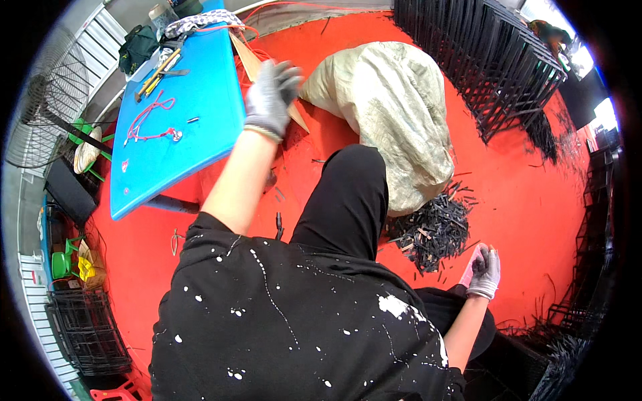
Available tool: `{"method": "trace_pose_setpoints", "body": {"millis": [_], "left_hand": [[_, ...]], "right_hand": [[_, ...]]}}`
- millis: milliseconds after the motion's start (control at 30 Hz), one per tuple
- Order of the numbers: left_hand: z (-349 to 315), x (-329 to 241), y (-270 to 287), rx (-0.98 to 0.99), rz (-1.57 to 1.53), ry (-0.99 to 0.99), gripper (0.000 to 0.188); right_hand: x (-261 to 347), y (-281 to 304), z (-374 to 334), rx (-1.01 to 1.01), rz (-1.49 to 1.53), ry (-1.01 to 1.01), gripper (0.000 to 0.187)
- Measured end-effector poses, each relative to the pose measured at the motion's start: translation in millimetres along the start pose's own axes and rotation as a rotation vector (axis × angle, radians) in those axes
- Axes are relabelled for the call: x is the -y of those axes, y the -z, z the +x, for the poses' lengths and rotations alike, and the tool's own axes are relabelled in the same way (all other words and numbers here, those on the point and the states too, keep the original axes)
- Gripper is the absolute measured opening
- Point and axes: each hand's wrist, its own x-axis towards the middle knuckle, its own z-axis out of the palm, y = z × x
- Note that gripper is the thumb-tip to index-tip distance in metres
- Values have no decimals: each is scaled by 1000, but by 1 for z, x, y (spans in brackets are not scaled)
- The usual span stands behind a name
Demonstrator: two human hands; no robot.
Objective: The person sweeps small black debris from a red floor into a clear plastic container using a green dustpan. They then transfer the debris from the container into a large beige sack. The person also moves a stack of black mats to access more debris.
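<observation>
My left hand, in a grey-white glove, is raised beside the right edge of the blue table. Its fingers are stretched out and slightly blurred, and nothing shows in them. A long wooden board passes behind that hand. Low on the right, my right hand, also gloved, has its fingers curled beside my bent knee, next to a pinkish flat thing. Whatever those fingers hold, if anything, is hidden. A pile of short black strips lies on the floor near it, touching a large pale woven sack.
Hammers and a red cord lie on the table. Black metal frames stand stacked at the far right, with more frames at lower left. A large fan stands left of the table on the red floor.
</observation>
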Motion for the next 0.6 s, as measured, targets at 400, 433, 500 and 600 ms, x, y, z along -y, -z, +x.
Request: {"method": "trace_pose_setpoints", "body": {"millis": [400,433,500,600], "left_hand": [[-84,201,-188,938,1198,-449,95],[-79,218,-186,887,1216,-664,88],[-72,231,-198,968,1184,-669,85],[-64,233,-190,1018,1280,-618,82]], "right_hand": [[-51,-67,18,355,-256,-281,46],[-52,-81,16,374,-253,-314,46],[-67,-82,32,412,-307,-241,34],[-100,-112,45,299,-192,-411,24]]}}
